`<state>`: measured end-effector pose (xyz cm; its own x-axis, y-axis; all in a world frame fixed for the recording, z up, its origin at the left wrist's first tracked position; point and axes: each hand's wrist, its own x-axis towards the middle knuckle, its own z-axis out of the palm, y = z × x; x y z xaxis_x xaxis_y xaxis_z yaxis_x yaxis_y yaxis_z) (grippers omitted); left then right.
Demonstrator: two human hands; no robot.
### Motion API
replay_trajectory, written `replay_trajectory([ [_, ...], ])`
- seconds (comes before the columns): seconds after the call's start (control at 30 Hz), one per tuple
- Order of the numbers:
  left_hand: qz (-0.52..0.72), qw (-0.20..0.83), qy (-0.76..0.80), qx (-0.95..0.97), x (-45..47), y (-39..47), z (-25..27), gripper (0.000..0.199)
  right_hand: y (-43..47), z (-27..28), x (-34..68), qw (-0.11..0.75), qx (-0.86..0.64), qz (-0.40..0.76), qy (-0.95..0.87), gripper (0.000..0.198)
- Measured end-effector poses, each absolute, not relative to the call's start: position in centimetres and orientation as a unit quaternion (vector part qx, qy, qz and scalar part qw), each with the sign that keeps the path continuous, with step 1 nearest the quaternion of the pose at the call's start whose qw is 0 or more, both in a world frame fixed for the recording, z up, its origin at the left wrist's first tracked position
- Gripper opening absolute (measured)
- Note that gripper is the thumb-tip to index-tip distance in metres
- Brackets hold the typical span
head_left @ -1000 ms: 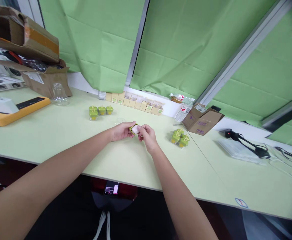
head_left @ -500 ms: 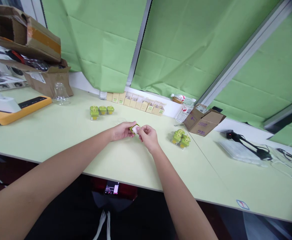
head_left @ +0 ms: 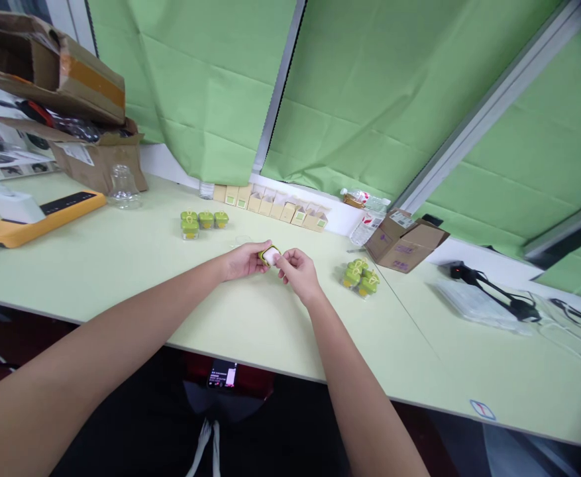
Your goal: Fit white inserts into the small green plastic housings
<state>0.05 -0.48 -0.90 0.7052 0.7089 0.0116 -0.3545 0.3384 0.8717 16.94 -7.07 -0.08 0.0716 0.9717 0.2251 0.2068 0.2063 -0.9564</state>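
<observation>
Over the middle of the table, my left hand (head_left: 243, 260) is closed on a small green lid (head_left: 262, 254), whose whitish inner side faces up. My right hand (head_left: 297, 270) meets it from the right, thumb and fingers pinched at the edge of the white piece (head_left: 271, 256) inside the lid. Whether that white piece is loose or fixed, I cannot tell. Just behind my left hand lies a clear, see-through piece (head_left: 243, 240), hard to make out. Small clear jars with green lids (head_left: 189, 225) stand to the left, and another cluster of green-lidded jars (head_left: 360, 277) stands to the right.
A row of small beige cartons (head_left: 275, 205) lines the back edge. Behind on the right are plastic bottles (head_left: 366, 199) and a cardboard box (head_left: 405, 245). An orange power strip (head_left: 46, 218) and larger boxes (head_left: 101, 156) occupy the left. A phone (head_left: 222, 374) lies below the table edge.
My right thumb has drawn back slightly to the right, so more of the white piece shows. My left hand keeps its hold on the lid. The view has shifted a little.
</observation>
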Motion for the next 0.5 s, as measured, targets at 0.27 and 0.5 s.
replay_trajectory([
  [0.27,0.348,0.806,0.178,0.444,-0.1,-0.9,0.1,0.033,-7.0,-0.9,17.6,0.514,-0.531,0.333,-0.586,0.047],
  [0.5,0.364,0.784,0.212,0.456,0.0,-0.5,0.0,0.033,-7.6,1.3,17.7,0.462,-0.592,0.249,-0.612,0.041],
])
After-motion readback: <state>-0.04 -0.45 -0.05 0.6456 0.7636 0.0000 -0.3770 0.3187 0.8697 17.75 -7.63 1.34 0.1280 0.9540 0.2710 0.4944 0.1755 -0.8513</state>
